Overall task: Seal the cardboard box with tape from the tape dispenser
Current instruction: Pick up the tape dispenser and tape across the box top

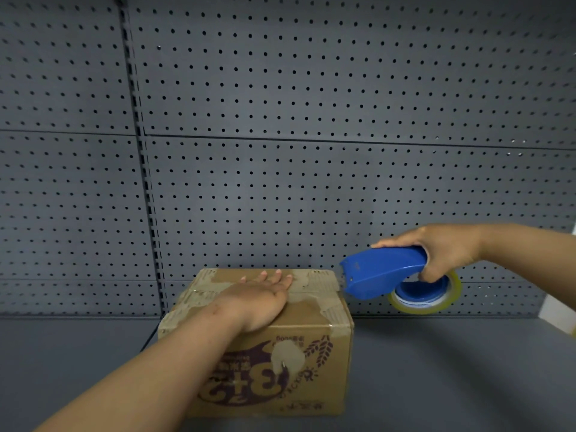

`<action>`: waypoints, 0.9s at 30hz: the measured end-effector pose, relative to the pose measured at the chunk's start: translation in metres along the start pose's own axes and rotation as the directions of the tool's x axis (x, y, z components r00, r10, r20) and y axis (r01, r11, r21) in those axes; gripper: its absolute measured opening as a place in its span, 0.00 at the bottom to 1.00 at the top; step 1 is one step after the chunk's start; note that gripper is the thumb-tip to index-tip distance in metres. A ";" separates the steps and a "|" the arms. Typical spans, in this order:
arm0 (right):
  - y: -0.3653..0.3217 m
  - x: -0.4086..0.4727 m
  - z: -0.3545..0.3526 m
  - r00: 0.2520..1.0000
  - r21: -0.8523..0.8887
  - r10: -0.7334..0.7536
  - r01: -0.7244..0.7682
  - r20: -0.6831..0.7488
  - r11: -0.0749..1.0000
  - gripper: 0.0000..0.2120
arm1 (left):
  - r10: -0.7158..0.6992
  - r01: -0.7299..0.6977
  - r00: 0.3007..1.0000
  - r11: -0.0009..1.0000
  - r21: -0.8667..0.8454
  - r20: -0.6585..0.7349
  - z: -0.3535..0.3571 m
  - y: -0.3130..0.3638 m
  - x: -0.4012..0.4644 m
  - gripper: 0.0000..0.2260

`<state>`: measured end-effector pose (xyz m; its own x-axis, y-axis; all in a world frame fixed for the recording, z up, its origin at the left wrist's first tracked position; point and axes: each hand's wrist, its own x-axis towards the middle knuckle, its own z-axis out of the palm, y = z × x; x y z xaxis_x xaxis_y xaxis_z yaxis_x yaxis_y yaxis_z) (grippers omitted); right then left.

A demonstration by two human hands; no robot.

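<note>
Evidently the left hand lies flat, fingers spread, on top of the cardboard box, pinning its flaps shut so tape can run across. The box sits on the grey surface before a pegboard wall. The right hand's grip is wrapped tight around the blue tape dispenser, held just beside the box's right edge, nose toward it.

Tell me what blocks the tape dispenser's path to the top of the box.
The left hand lies flat on the cardboard box, covering the middle of its top. The tape dispenser, held by the right hand, hangs in the air off the box's right edge; only open air lies between them.
</note>
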<state>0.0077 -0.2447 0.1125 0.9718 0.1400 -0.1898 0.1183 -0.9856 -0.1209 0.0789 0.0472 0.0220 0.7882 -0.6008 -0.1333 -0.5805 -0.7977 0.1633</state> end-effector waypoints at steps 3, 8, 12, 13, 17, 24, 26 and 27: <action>0.013 -0.011 0.001 0.999 -0.023 0.041 -0.041 0.004 0.999 0.40 | -0.002 0.002 1.000 1.000 0.003 -0.005 0.000 0.001 0.000 0.22; 0.009 -0.013 0.004 0.998 -0.056 0.054 -0.052 0.033 0.997 0.37 | -0.006 0.006 1.000 1.000 0.002 -0.011 0.000 0.002 0.000 0.22; -0.001 -0.001 0.003 0.994 -0.098 0.069 -0.060 0.086 0.993 0.37 | -0.003 0.003 1.000 1.000 0.006 -0.012 0.000 0.002 -0.001 0.22; -0.004 0.003 0.002 0.993 -0.113 0.073 -0.061 0.097 0.992 0.37 | -0.004 0.004 1.000 1.000 0.012 -0.013 0.000 0.002 -0.001 0.22; -0.022 0.014 -0.001 0.984 -0.183 0.093 -0.064 0.153 0.981 0.34 | 0.000 0.001 1.000 1.000 0.021 -0.022 0.001 0.001 0.000 0.22; -0.041 0.033 0.016 0.961 -0.520 0.169 -0.031 0.220 0.854 0.34 | 0.014 -0.013 1.000 0.999 0.039 -0.022 0.000 0.000 0.001 0.22; -0.038 0.038 0.032 0.951 -0.515 0.224 -0.085 0.215 0.853 0.34 | 0.025 -0.024 0.999 0.999 0.047 -0.026 0.000 -0.001 0.002 0.22; -0.035 0.038 0.036 0.947 -0.472 0.245 -0.122 0.208 0.873 0.34 | 0.031 -0.030 0.999 0.999 0.044 -0.025 0.000 -0.002 0.003 0.22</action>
<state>0.0327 -0.2011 0.0747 0.9066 -0.0893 -0.4125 0.0807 -0.9226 0.3772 0.0821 0.0469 0.0213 0.7747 -0.6237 -0.1039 -0.6121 -0.7810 0.1237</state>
